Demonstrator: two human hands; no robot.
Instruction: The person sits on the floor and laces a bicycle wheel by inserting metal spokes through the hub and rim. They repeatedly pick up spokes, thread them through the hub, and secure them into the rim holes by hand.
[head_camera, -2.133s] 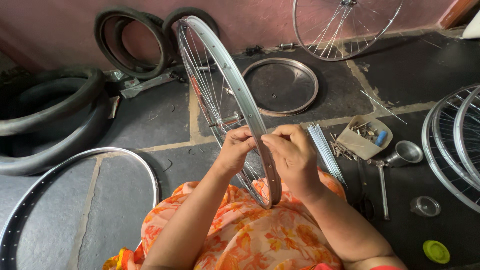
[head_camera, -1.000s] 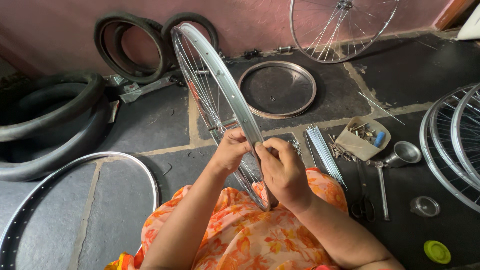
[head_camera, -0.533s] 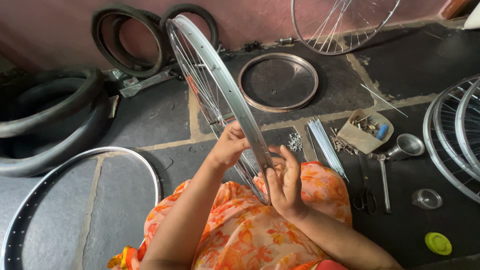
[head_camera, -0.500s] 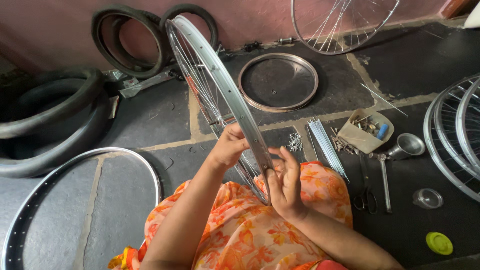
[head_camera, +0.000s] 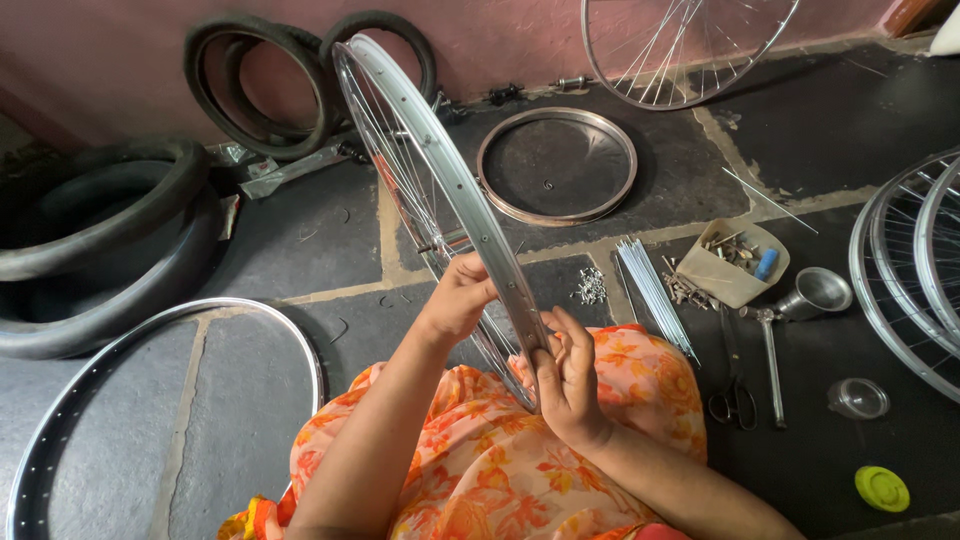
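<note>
From the head camera, a spoked wheel (head_camera: 440, 170) stands upright on edge over the person's lap, its far side toward the wall. The left hand (head_camera: 458, 300) has its fingers closed round the rim. The right hand (head_camera: 565, 375) pinches the rim just below, fingers closed on it. On the floor (head_camera: 300, 240) to the right lie loose spokes (head_camera: 655, 290), a box (head_camera: 735, 270) of small parts and scissors (head_camera: 735, 390).
</note>
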